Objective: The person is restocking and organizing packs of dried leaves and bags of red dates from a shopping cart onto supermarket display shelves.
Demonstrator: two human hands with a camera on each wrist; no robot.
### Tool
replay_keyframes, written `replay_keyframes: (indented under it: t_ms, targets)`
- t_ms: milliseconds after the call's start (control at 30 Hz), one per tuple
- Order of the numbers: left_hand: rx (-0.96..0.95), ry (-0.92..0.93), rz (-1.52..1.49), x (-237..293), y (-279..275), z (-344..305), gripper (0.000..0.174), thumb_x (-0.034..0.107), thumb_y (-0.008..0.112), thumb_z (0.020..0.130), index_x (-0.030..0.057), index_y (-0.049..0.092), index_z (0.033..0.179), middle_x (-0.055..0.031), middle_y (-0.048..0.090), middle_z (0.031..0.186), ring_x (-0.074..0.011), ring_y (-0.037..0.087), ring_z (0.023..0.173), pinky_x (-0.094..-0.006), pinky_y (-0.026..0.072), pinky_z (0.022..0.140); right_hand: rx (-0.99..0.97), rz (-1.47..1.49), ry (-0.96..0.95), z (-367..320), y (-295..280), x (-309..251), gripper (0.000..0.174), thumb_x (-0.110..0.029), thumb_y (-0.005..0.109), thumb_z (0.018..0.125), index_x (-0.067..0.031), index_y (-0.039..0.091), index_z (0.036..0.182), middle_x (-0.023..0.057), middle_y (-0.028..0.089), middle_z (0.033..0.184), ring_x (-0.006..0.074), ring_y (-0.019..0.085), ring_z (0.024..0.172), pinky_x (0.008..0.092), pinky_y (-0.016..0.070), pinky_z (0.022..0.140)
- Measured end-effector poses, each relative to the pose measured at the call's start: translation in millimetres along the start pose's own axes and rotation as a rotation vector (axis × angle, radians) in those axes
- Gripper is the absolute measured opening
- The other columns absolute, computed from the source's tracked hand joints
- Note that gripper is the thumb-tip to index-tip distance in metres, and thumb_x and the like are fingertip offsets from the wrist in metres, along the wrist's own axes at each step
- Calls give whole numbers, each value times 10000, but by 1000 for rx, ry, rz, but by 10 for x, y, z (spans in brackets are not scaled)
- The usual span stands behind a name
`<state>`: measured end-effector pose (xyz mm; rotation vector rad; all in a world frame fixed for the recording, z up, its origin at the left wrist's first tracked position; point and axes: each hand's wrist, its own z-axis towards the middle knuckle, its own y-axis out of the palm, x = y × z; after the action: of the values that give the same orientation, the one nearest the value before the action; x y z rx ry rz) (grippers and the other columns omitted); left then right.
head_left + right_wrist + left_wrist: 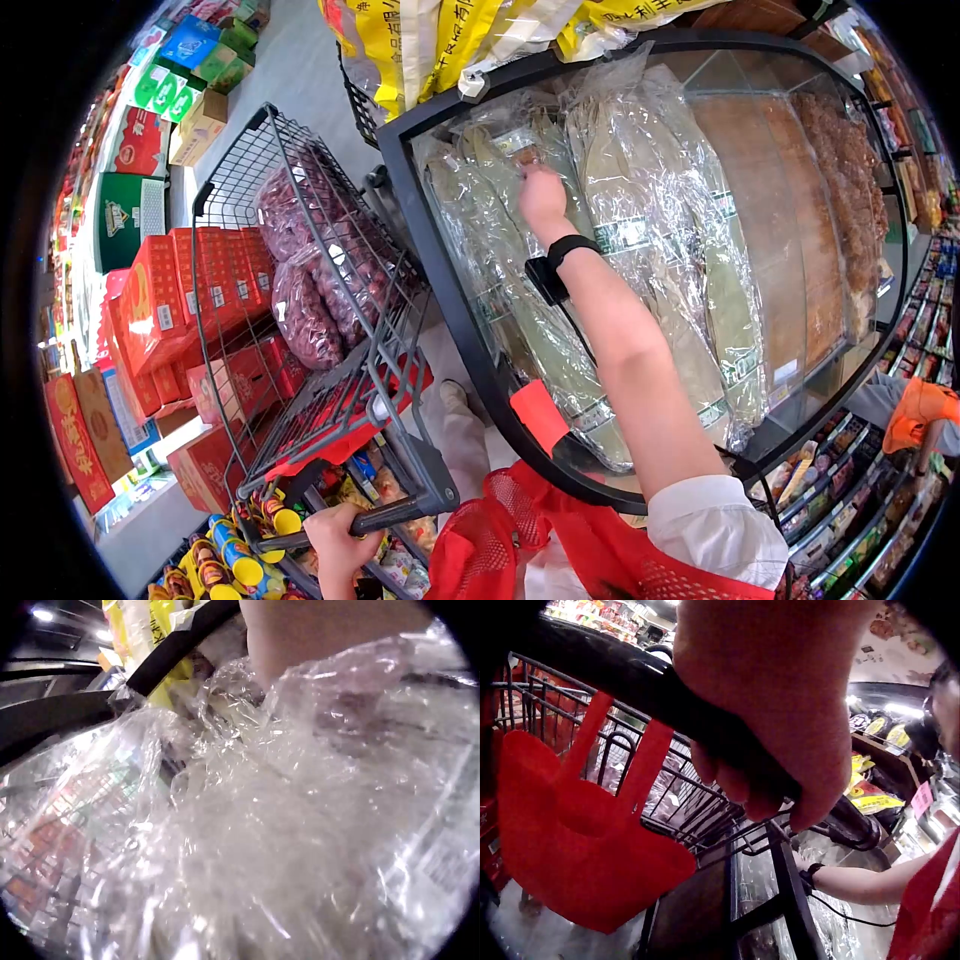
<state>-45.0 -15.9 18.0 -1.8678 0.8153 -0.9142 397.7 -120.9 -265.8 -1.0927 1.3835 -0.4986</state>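
My right hand reaches into a black-rimmed display bin and grips the top of a clear plastic pack of long green leaves. In the right wrist view the crinkled plastic pack fills the picture just below the hand. My left hand curls round the dark handle of a wire shopping cart. Seen from the left wrist, the fingers wrap the cart handle, with the right forearm beyond.
Bags of red dates lie in the cart, which has a red seat flap. More leaf packs fill the bin. Yellow bags hang above it. Stacked red boxes line the aisle on the left. Another person stands at the right.
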Motion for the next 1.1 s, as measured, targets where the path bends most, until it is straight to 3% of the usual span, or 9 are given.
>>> replay_keyframes:
  t_ms: [67,200,367,600,867,933,967,1033,1100]
  targets:
    - [-18,-7,21,7,-5,10,214,205,642,512,63,482,531,-92,456,481,-297,482,446,-354,348,434,317,-3,-248,-44,137,13,132,-63,534,735,-21,581,851,170,579,858,369,548,799,410,457,748]
    - [-4,13,-10,-38,22,-9,209,204,641,512,64,487,532,-92,461,485,-294,486,452,-355,348,439,136,-22,-224,-17,124,72,132,-55,528,738,-41,585,856,148,573,921,346,543,848,406,459,746]
    - [-15,6,-27,-27,16,-2,196,194,639,510,53,506,538,-95,462,482,-292,494,453,-351,352,438,439,-415,-128,-7,-62,249,185,-76,509,756,7,583,904,117,530,959,269,512,893,332,468,719]
    - [-8,-6,-52,-9,-3,3,181,188,637,508,52,525,552,-96,472,487,-291,504,459,-350,362,445,49,-486,-164,166,-81,216,169,-90,499,755,-19,625,842,123,593,881,272,573,864,355,494,708]
    - [13,-1,-35,-45,40,-20,167,182,630,497,60,533,557,-89,467,484,-282,510,461,-345,368,449,204,-302,-467,171,-523,135,143,-157,530,766,-52,624,793,153,584,903,305,564,877,383,481,727]
    - [5,14,-17,-23,20,-17,176,182,631,492,53,531,560,-89,460,481,-284,506,459,-346,370,448,795,-476,-214,231,-657,215,151,-149,530,766,-42,623,818,156,522,1046,310,513,977,377,470,754]
    - [-4,-12,-43,2,6,-10,184,172,624,489,37,521,559,-116,455,485,-306,504,471,-357,370,453,794,-478,-207,248,-656,340,151,-149,530,766,-42,623,818,156,522,1046,310,513,977,377,470,754]
    - [-8,-32,-66,18,1,14,191,161,617,485,21,511,559,-143,450,489,-329,501,482,-369,369,458,356,-394,316,276,-644,511,208,-130,468,797,-40,638,877,166,484,1113,322,488,1019,424,444,797]
    - [7,-24,-64,12,10,6,197,160,617,480,20,507,563,-141,442,483,-327,497,476,-364,363,451,239,-392,255,305,-668,528,217,-119,471,793,-39,627,921,155,479,1124,320,473,1041,423,448,802]
